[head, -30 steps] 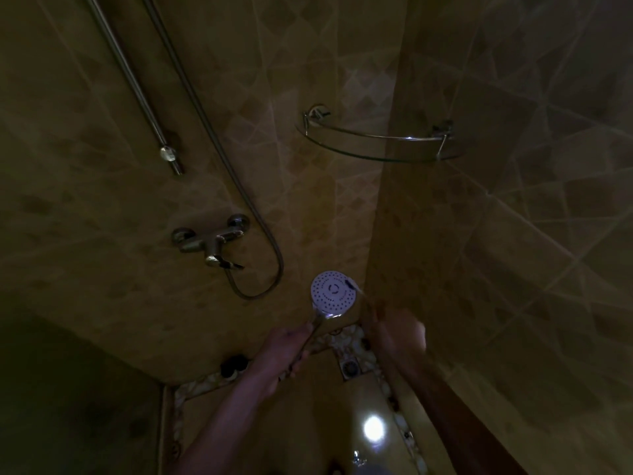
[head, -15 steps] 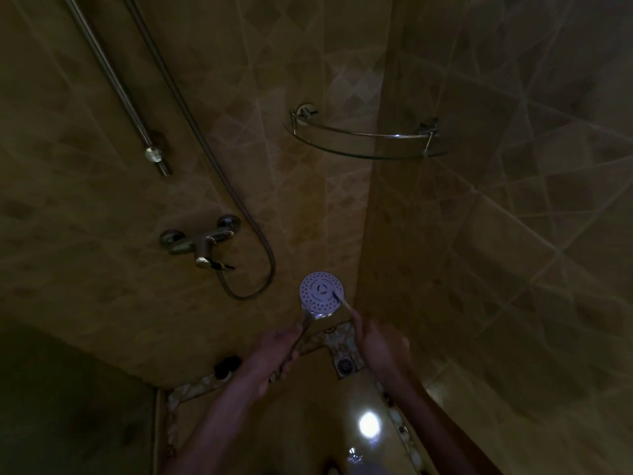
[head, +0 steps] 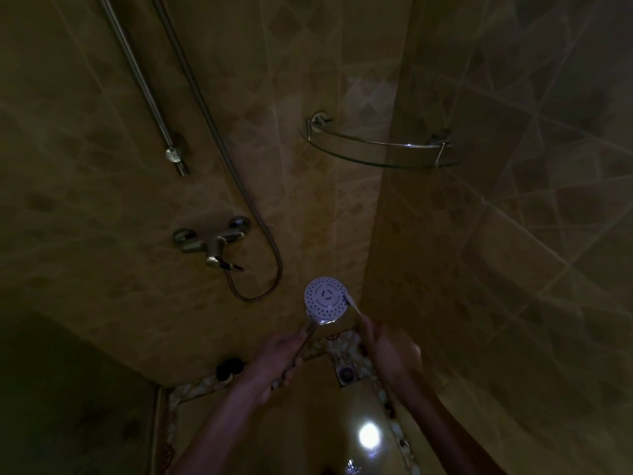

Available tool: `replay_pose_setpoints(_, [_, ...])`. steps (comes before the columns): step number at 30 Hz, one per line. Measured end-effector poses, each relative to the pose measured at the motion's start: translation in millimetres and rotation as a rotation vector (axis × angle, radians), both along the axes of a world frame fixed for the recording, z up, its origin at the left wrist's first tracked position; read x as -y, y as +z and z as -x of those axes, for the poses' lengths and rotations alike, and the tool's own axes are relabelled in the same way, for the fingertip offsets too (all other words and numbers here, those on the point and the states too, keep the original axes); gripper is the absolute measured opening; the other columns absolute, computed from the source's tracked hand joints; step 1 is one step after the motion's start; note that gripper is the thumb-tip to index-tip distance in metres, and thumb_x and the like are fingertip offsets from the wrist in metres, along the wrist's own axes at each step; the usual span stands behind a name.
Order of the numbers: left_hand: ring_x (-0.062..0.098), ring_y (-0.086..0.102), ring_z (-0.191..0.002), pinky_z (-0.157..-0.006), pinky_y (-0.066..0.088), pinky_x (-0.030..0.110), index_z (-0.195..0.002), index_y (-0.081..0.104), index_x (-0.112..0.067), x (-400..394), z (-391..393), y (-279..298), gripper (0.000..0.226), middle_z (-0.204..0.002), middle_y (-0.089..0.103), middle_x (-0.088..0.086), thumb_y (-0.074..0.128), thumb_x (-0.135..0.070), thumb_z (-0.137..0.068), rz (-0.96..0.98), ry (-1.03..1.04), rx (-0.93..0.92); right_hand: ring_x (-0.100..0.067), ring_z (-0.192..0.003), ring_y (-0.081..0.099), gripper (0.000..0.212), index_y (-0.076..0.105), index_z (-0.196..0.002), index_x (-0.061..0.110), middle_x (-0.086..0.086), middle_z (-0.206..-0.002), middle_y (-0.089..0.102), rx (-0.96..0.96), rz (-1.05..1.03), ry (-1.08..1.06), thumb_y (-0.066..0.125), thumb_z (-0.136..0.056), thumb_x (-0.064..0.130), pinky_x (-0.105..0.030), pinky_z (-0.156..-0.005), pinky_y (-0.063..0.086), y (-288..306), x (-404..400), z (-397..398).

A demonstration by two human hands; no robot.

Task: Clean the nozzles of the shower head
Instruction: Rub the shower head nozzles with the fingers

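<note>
Left hand fingers: the left hand (head: 274,359) has its fingers curled round the chrome handle (head: 310,332) of the shower head (head: 326,298), gripping it low on the stem.
Right hand fingers: the right hand (head: 390,351) pinches a thin pale stick, seemingly a small brush (head: 352,303); the hand is blurred, so how each finger lies is unclear.
Brush tip: it touches the right edge of the white spray face, at or just beside the outer ring of nozzles.
Shower head position: held up between the 2 hands, face turned toward the camera, in front of the corner where the 2 tiled walls meet.
Handling, as a judgement: the head looks light and rigid (plastic face, plated stem). Wet chrome is likely slippery, so the stem near the head seems the sound place to hold while the face stays free for the brush. The nozzles are small, so light pressure should do.
Hose: the metal hose (head: 219,138) loops from the mixer tap (head: 212,241) and will tug a little if the head is turned far.
Writing: a ring mark sits at the centre of the face. No brand or lettering can be read in this dim light.
Further out: a slide rail (head: 144,84) on the left wall, a glass corner shelf (head: 380,149) above, a floor drain (head: 346,371) below and a bright reflection (head: 369,435) on the wet floor.
</note>
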State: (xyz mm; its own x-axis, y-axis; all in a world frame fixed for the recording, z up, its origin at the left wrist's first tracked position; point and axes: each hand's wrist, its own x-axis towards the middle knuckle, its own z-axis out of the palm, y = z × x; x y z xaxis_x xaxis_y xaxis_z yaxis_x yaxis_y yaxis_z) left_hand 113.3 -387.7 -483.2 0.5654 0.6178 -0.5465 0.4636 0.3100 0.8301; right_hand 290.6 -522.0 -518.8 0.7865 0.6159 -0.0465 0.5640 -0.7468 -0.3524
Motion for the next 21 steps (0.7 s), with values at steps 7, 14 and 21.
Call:
replay_pose_setpoints(7, [0.008, 0.04, -0.036, -0.037, 0.03, 0.018, -0.064, 0.058, -0.02, 4.2, -1.0, 3.3, 0.042, -0.058, 0.058, 0.004, 0.059, -0.054, -0.088, 0.001, -0.005, 0.018, -0.022, -0.081, 0.069, 0.06, 0.065, -0.094, 0.028, 0.0, -0.084, 0.071, -0.03, -0.108, -0.045, 0.02, -0.09, 0.068, -0.029, -0.063, 0.045, 20.2, -10.2, -8.7])
replay_pose_setpoints(14, [0.007, 0.039, -0.034, -0.036, 0.029, 0.018, -0.073, 0.059, -0.013, 8.3, -3.4, 5.2, 0.038, -0.051, 0.055, 0.0, 0.056, -0.046, -0.093, -0.039, -0.013, 0.015, -0.013, -0.078, 0.064, 0.045, 0.065, -0.11, 0.026, -0.004, -0.092, 0.068, -0.207, -0.076, 0.098, 0.026, -0.101, 0.047, -0.021, -0.074, 0.05, 42.1, -24.3, -0.8])
replay_pose_setpoints(21, [0.008, 0.039, -0.036, -0.037, 0.03, 0.017, -0.07, 0.059, -0.014, 16.0, 1.3, 6.1, 0.039, -0.054, 0.056, 0.001, 0.057, -0.046, -0.093, -0.063, -0.029, 0.019, -0.029, -0.1, 0.061, 0.046, 0.061, -0.107, 0.008, -0.015, -0.103, 0.065, -0.348, -0.129, 0.062, 0.031, -0.101, 0.043, -0.037, -0.086, 0.048, 58.9, -30.0, -18.1])
